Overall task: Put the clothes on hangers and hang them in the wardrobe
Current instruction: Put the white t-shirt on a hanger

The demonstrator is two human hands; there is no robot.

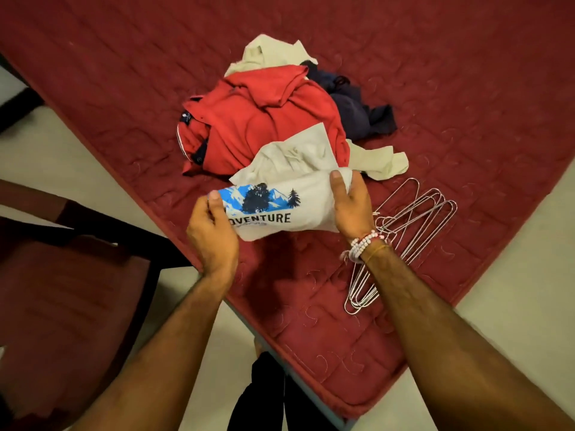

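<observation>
One head-worn view looks steeply down, close over the red mattress (435, 88) corner

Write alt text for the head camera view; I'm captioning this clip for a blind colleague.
Both hands, the left hand and right hand, hold a white printed T-shirt above a red quilted mattress. Behind it lies a pile with a red polo shirt on top; wire hangers lie to the right.

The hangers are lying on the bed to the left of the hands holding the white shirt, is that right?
Not quite. In the head view the hangers lie on the bed to the right of the hands, beside the right hand. Both it and the left hand do hold the white shirt.
</observation>
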